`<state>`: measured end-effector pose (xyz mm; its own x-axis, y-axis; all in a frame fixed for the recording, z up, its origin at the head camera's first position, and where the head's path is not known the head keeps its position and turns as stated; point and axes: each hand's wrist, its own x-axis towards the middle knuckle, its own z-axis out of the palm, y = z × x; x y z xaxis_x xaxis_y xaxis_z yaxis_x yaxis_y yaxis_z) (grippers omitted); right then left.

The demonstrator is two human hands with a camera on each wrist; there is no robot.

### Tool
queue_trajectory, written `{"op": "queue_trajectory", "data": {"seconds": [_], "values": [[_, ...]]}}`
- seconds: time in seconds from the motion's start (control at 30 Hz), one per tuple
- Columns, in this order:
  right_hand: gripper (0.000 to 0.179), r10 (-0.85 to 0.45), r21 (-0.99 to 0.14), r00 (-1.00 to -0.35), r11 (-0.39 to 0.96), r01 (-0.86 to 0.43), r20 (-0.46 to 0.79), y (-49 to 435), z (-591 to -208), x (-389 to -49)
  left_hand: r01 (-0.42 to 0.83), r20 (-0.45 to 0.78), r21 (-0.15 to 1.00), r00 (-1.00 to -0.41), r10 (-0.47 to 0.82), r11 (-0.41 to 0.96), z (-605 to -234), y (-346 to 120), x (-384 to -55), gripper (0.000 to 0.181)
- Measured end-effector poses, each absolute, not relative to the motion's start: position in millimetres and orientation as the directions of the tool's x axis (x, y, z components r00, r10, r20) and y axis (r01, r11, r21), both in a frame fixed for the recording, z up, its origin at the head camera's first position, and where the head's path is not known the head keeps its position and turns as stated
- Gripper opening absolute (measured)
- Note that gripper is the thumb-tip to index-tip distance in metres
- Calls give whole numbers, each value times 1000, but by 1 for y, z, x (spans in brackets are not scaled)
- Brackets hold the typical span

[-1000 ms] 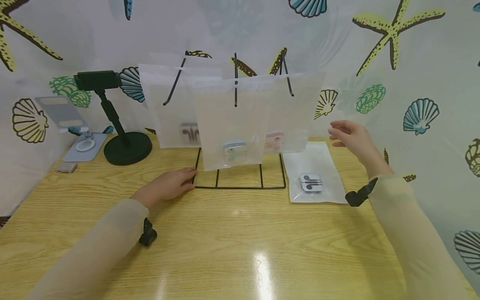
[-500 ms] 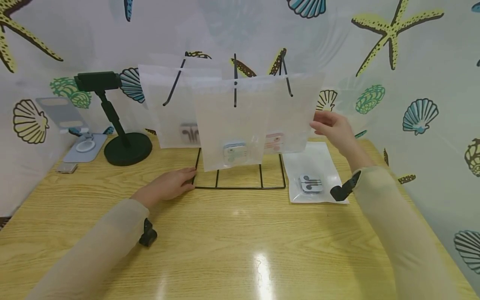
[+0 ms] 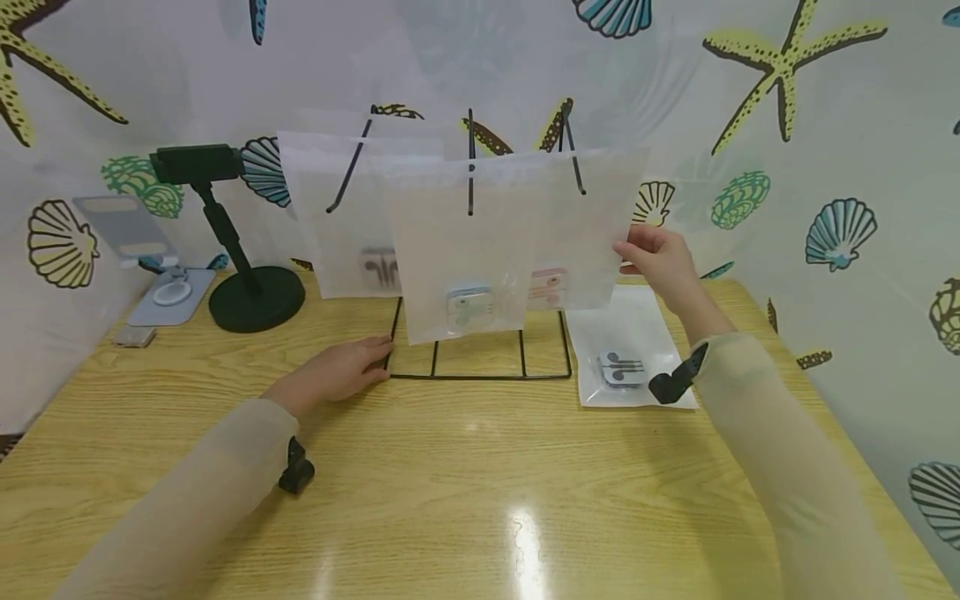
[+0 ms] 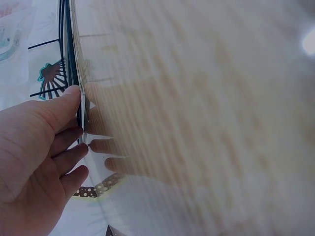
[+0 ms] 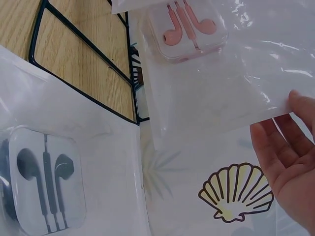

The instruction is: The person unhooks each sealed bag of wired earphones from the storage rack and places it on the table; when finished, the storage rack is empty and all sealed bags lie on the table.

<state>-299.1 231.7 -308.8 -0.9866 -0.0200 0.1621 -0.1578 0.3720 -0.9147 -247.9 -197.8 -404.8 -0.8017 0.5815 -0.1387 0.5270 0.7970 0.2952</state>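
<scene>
In the head view my left hand [image 3: 333,371] rests at the left side of a black wire rack [image 3: 480,377]. In the left wrist view its thumb and fingers [image 4: 69,157] touch the wire, spread apart along it. My right hand [image 3: 660,262] pinches the right edge of a hanging translucent bag [image 3: 592,225] with pink earphones [image 5: 189,29] inside, thumb in front and fingers partly behind. Two more bags hang on the rack's hooks: the middle bag [image 3: 465,242] with a pale boxed item [image 3: 471,307], and the left bag [image 3: 337,225] with dark earphones [image 3: 380,267].
Right of the rack, a white bag [image 3: 622,317] lies flat on the wooden table [image 3: 450,483], with boxed earphones [image 3: 622,368] in it. At the left stand a dark-based stand [image 3: 255,298] and a grey foldable holder [image 3: 172,292]. A small grey item [image 3: 135,336] lies nearby.
My right hand has moved left from beside the shell-patterned backdrop to the right hanging bag and now pinches its edge. The left hand has stayed at the rack's side.
</scene>
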Motion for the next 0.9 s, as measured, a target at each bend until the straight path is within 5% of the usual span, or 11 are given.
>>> {"op": "queue_trajectory", "data": {"seconds": [0.9], "values": [[28, 46, -910, -967, 353, -219, 250, 234, -312, -281, 538, -125, 282, -801, 586, 794, -405, -198, -248, 53]]}}
